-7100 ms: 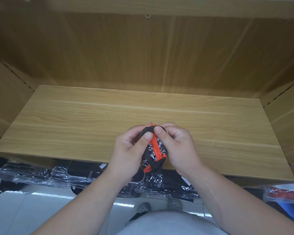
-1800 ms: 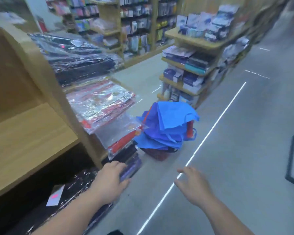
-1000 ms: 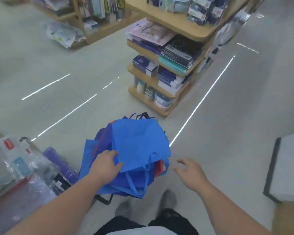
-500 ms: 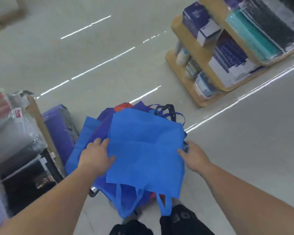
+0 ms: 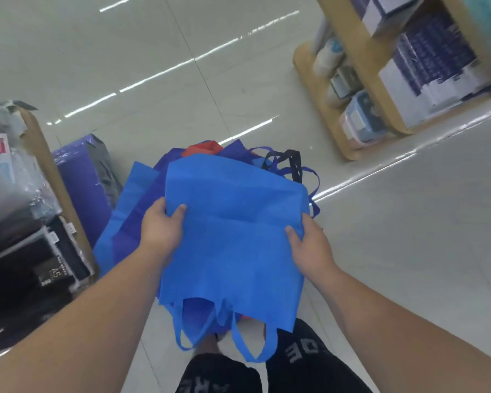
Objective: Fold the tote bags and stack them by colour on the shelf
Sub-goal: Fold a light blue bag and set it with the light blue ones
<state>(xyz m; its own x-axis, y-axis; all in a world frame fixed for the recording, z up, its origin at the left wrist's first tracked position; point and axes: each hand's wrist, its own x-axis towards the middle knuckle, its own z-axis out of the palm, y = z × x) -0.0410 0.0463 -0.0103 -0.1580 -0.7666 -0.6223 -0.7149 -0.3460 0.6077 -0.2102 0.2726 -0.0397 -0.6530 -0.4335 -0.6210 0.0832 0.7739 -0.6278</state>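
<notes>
Both hands' grip pinches the light blue tote bag [image 5: 233, 234] flat, handles [image 5: 227, 333] toward the person.

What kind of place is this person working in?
Probably a shop, perhaps a stationery store: a wooden display shelf stocked with boxed goods, plastic-wrapped packs on a rack at the left, a tiled floor between them, and a blue tote bag atop a heap.

Floor [image 5: 182, 66]: pale glossy tiles, streaked with reflected light.
Rounded wooden shelf unit [image 5: 363, 66]: well beyond the right hand [image 5: 309, 245], stocked with boxes [image 5: 425, 66].
Second wooden shelf [image 5: 54, 177]: left of the left hand [image 5: 160, 231], holding wrapped goods [image 5: 9, 171].
</notes>
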